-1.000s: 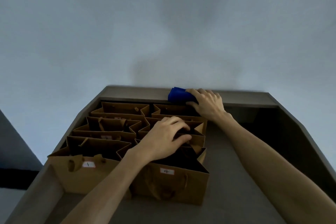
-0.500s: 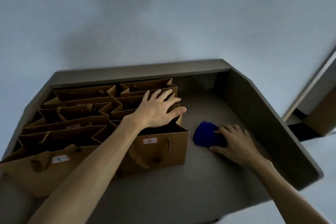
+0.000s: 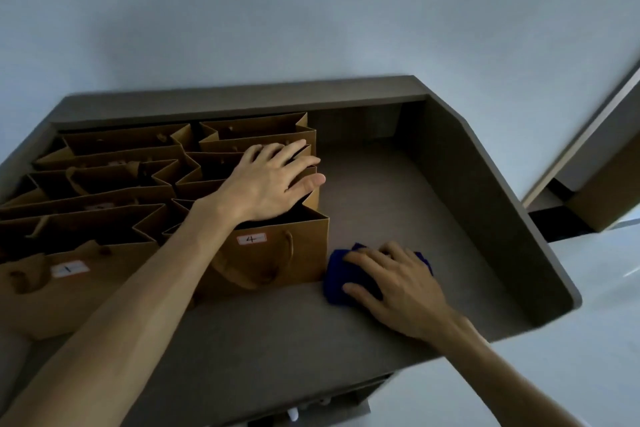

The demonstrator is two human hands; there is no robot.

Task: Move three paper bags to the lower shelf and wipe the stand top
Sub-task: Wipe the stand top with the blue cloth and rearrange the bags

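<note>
Several brown paper bags stand in two rows on the left half of the grey stand top (image 3: pixel 381 204). The front bags carry white labels: bag 4 (image 3: pixel 298 253) and bag 1 (image 3: pixel 79 284). My left hand (image 3: pixel 270 184) lies flat with straight fingers on the open tops of the right row of bags. My right hand (image 3: pixel 394 277) presses a blue cloth (image 3: pixel 341 281) down on the stand top, right beside bag 4. The fingers are spread over the cloth. The lower shelf is hidden under the top.
Raised grey walls run along the back (image 3: pixel 242 97) and right side (image 3: pixel 485 204) of the stand top. A pale wall rises behind. At the far right stands a brown cabinet (image 3: pixel 609 191) on a light floor. Small white objects (image 3: pixel 294 412) peek out below the front edge.
My right hand brought the blue cloth from the back wall's top down onto the stand surface, then slid it left up to bag 4. My left hand opened flat on the bags.
</note>
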